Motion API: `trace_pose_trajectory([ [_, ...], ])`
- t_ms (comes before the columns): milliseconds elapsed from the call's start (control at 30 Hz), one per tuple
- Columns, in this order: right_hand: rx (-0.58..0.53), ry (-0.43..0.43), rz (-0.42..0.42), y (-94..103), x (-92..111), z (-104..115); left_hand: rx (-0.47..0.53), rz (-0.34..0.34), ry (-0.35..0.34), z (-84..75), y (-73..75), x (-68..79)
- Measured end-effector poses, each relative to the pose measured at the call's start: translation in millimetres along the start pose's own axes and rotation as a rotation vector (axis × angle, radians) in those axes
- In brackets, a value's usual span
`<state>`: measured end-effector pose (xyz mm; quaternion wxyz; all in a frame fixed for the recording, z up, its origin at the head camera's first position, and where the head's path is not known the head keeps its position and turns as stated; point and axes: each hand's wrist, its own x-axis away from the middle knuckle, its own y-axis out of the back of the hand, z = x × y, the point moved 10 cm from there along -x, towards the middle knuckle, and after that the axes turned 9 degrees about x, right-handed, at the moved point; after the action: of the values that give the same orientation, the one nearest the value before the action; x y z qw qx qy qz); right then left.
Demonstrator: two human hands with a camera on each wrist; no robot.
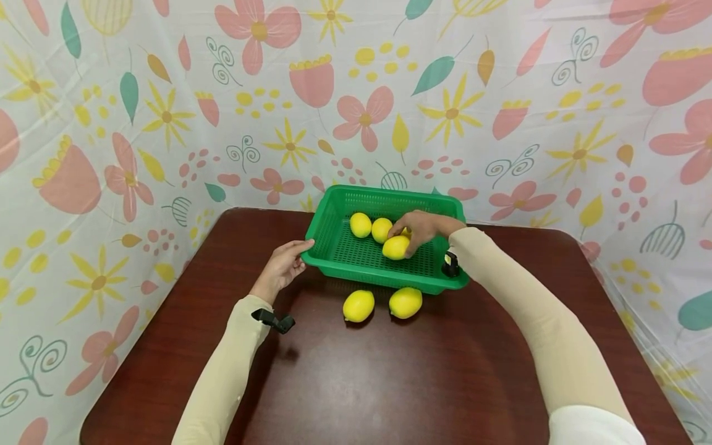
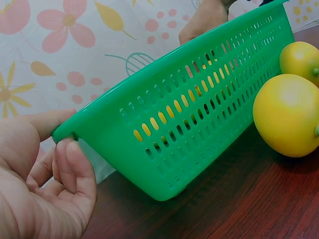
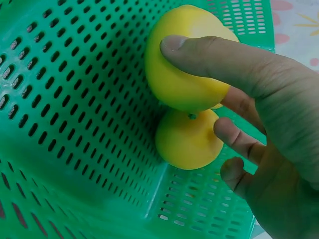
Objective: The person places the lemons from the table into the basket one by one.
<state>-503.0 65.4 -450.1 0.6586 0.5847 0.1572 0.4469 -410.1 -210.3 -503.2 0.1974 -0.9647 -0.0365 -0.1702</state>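
Observation:
A green plastic basket [image 1: 356, 267] with slotted walls sits on the table. My left hand [image 1: 283, 267] pinches its rim at the left corner, thumb above and fingers beneath, as the left wrist view shows. Inside the basket, my right hand [image 1: 421, 227] grips a yellow lemon [image 1: 396, 248] between thumb and fingers; whether the lemon touches the basket floor I cannot tell. Behind it lie a lemon [image 1: 360, 225] and a second lemon [image 1: 381, 230]; a bit of yellow shows behind the right fingers. In the right wrist view, another lemon [image 3: 189, 142] appears just past the held one.
Two more lemons are on the dark red-brown table [image 1: 356, 383] in front of the basket: a left lemon [image 1: 358, 306] and a right lemon [image 1: 406, 303]. A flower-printed curtain [image 1: 361, 86] hangs close behind the basket and along both sides of the table.

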Motion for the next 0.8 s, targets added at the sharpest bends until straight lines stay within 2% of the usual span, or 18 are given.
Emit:
trace_pose_trajectory([
  [267,0.037,-0.044,0.011,-11.5,-3.0,-4.6,0.004,0.000,-0.001,1.5,-0.5,0.2],
  [533,0.033,-0.071,0.005,-11.2,-2.0,-7.8,0.016,0.001,0.002,2.1,-1.7,-0.4],
  [667,0.006,-0.072,0.012,-4.0,3.7,-5.3,0.015,0.008,0.001,1.5,-2.8,0.8],
  [800,-0.036,-0.037,-0.009,13.6,15.0,5.6,0.019,0.008,-0.005,0.4,-1.7,1.5],
])
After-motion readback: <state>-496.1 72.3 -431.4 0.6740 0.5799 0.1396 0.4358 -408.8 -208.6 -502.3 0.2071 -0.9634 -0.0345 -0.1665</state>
